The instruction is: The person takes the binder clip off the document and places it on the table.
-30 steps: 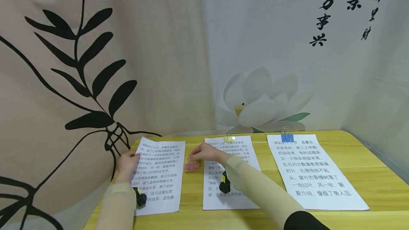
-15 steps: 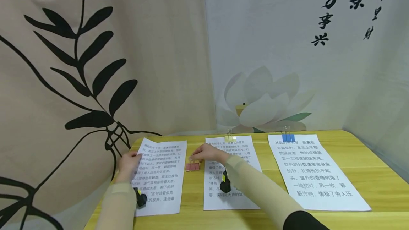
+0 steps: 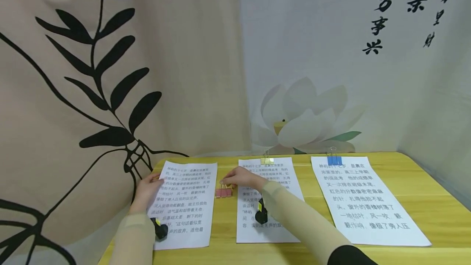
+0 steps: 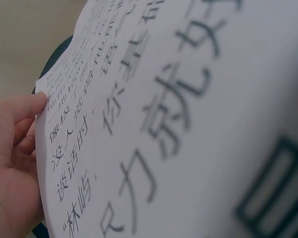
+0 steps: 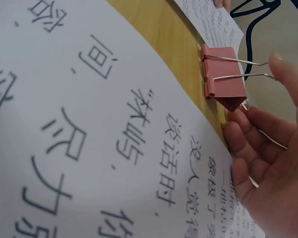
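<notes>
My left hand (image 3: 146,193) pinches the left edge of the left printed paper (image 3: 185,212), with the thumb on top and the other fingers behind it; the left wrist view shows this paper (image 4: 119,129) bent upward. A pink binder clip (image 3: 223,193) is in my right hand (image 3: 245,177), between the left and middle papers. In the right wrist view, thumb and fingertips hold the clip (image 5: 223,74) by its wire handles, its mouth facing away from the palm. My right forearm crosses over the middle paper (image 3: 270,234).
A yellow binder clip (image 3: 267,160) sits on the top edge of the middle paper. Farther right, a blue binder clip (image 3: 334,160) sits on the top edge of another printed paper (image 3: 371,203). All rest on a wooden table (image 3: 416,187) in front of a printed curtain (image 3: 198,72).
The pink clip has tilted slightly in my right hand, so its handles show more clearly. My left hand stays at the paper's edge. The head view has shifted slightly.
</notes>
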`<state>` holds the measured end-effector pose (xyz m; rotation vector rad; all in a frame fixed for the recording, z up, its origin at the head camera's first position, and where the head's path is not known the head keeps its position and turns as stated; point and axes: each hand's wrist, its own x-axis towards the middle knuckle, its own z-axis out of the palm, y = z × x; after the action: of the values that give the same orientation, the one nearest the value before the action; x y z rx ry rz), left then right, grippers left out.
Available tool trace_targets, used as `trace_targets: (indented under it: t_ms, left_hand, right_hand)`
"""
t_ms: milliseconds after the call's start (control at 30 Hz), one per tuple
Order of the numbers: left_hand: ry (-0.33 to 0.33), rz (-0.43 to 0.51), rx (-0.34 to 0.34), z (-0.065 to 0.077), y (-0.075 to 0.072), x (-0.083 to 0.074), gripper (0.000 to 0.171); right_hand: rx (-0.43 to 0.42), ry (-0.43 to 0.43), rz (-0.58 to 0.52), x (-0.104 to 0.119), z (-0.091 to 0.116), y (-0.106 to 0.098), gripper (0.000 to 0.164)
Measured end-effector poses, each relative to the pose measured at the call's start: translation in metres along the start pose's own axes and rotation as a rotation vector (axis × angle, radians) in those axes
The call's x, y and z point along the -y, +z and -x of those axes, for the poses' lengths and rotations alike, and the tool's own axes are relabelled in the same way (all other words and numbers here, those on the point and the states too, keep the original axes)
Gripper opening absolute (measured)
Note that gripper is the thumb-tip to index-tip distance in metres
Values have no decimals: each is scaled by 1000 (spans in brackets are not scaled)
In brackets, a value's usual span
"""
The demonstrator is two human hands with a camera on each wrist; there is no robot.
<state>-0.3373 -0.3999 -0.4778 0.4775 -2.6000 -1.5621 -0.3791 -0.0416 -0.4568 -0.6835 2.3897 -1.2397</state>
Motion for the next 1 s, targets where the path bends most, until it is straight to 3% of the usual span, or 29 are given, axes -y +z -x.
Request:
trace_targets:
  t_ms: [600,800,1000]
  left_hand:
    - [-40,35,8,-9,1,5,54]
    - [-53,37,6,-7,1,4,54]
    - [-16,26,-2,-3,1,0,52]
  right_hand:
    - [-47,3,-34,-9,-5,3,26]
    - [-102,-28,14,-10,-4,7,13]
    - [-128,-63,67,-8,-1,9,10]
